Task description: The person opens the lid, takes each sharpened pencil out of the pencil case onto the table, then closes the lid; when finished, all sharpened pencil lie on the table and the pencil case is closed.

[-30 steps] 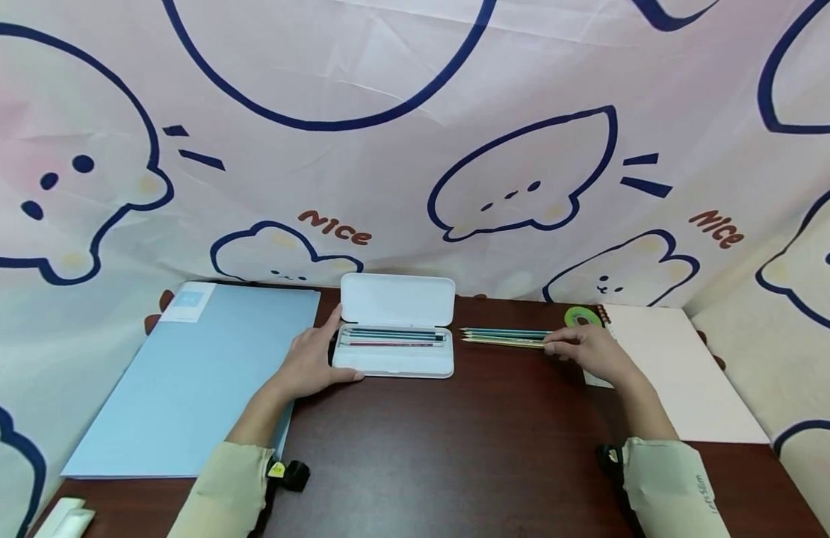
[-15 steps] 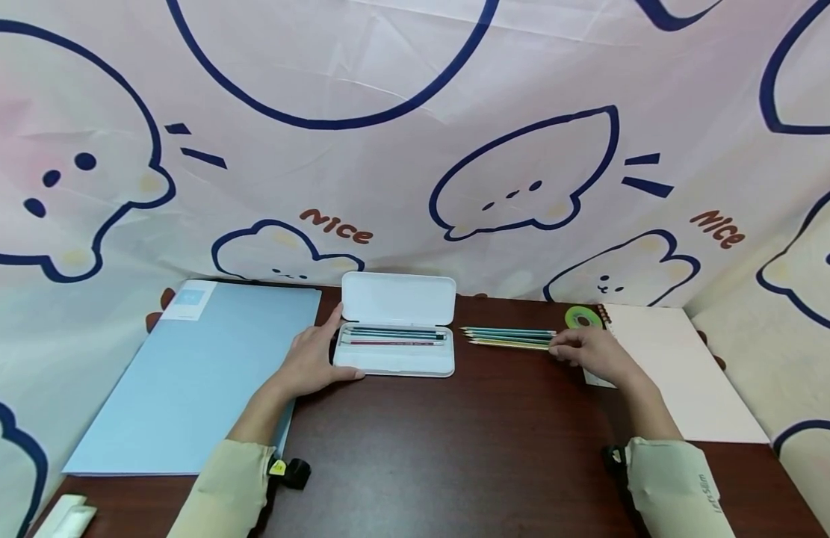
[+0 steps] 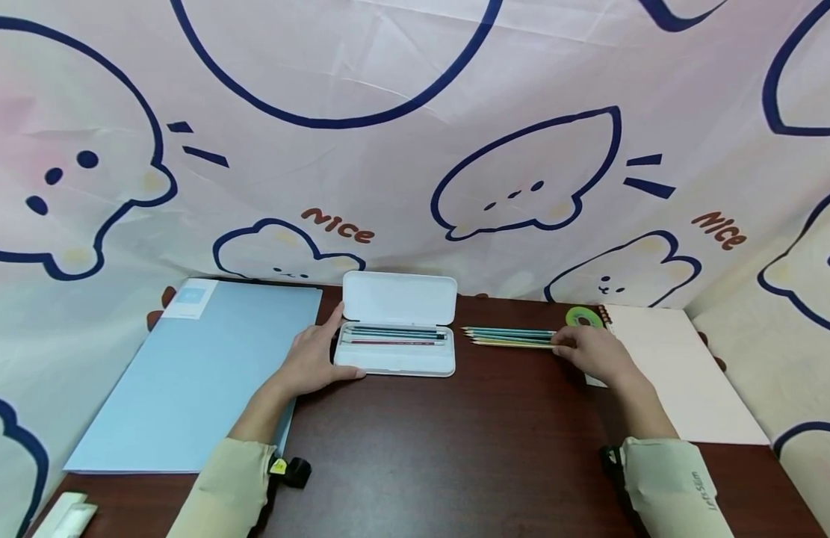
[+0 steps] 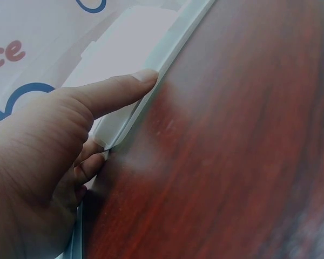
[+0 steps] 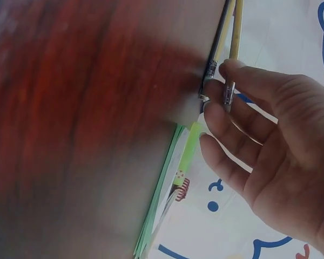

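An open white pencil case [image 3: 388, 364] lies at the back middle of the table, its lid raised behind it. Several dark green pencils [image 3: 391, 331] and a reddish pencil [image 3: 397, 343] lie inside. My left hand [image 3: 310, 360] grips the case's left end; in the left wrist view its thumb [image 4: 119, 93] presses the front edge. To the right of the case, several green and yellow pencils lie side by side, tips leftward. My right hand [image 3: 592, 353] pinches a yellow pencil [image 5: 236, 40] near its metal-banded end, at the front of that row.
A large light blue folder [image 3: 186, 388] covers the table's left side. On the right lie a white spiral pad [image 3: 683, 373] and a round green item [image 3: 583, 317], just behind my right hand. White packets [image 3: 66, 515] sit at the lower left corner.
My right hand has shifted slightly right, and the front yellow pencil has slid right with it. The left hand stays in place on the pencil case.
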A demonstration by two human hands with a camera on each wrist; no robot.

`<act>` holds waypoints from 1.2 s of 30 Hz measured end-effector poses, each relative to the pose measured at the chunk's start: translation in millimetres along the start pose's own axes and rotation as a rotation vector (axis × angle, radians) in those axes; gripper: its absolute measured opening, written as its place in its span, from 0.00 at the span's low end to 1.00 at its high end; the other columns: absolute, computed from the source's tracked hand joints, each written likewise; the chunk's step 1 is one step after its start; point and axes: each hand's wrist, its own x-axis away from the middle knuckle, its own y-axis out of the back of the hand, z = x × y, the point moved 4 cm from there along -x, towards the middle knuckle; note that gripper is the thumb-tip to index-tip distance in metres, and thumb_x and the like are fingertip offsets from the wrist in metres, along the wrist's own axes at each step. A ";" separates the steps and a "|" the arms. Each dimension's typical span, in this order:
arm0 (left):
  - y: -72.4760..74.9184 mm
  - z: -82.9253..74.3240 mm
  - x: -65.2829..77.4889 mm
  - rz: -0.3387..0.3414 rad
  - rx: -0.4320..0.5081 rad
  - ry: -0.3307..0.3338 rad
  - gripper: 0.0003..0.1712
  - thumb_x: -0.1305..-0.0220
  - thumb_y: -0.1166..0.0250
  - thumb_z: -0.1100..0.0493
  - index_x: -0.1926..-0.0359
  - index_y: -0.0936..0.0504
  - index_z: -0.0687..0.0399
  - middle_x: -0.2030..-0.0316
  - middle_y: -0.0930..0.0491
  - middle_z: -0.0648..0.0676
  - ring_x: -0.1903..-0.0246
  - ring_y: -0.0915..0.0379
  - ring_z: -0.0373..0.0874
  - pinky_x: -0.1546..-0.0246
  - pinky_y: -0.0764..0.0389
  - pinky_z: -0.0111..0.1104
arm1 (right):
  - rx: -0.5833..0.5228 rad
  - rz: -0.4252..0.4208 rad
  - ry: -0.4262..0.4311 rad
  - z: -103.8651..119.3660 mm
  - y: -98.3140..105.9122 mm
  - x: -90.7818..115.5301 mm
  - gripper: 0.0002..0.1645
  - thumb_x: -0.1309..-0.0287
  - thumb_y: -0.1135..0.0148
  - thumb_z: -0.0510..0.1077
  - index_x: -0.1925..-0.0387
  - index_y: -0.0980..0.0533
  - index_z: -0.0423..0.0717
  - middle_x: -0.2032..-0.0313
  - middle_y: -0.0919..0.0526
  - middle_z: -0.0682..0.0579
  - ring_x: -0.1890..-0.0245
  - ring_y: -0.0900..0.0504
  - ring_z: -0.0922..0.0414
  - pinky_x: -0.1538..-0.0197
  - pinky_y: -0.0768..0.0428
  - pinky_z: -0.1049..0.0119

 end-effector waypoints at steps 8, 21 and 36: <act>-1.3 1.6 -1.8 0.011 0.002 0.008 0.75 0.52 0.22 0.35 0.18 0.64 0.45 0.28 0.34 0.61 0.33 0.38 0.63 0.31 0.43 0.61 | 0.058 0.005 -0.013 1.3 -0.2 -2.6 0.07 0.37 0.33 0.47 0.59 0.14 0.51 0.61 0.12 0.49 0.59 0.18 0.48 0.56 0.20 0.43; -0.7 1.9 -0.4 0.003 0.003 0.004 0.74 0.52 0.22 0.35 0.18 0.63 0.47 0.28 0.33 0.62 0.33 0.37 0.63 0.32 0.41 0.62 | 0.030 0.042 -0.109 -6.6 0.6 0.0 0.11 0.38 0.32 0.47 0.57 0.18 0.46 0.64 0.15 0.46 0.66 0.21 0.51 0.65 0.22 0.51; -0.4 1.5 -1.0 0.003 0.001 0.001 0.75 0.52 0.22 0.35 0.18 0.63 0.46 0.28 0.32 0.60 0.33 0.37 0.63 0.30 0.44 0.61 | 0.006 0.034 -0.148 -14.2 -1.0 -3.9 0.12 0.35 0.36 0.50 0.61 0.21 0.46 0.67 0.18 0.48 0.70 0.24 0.52 0.70 0.28 0.59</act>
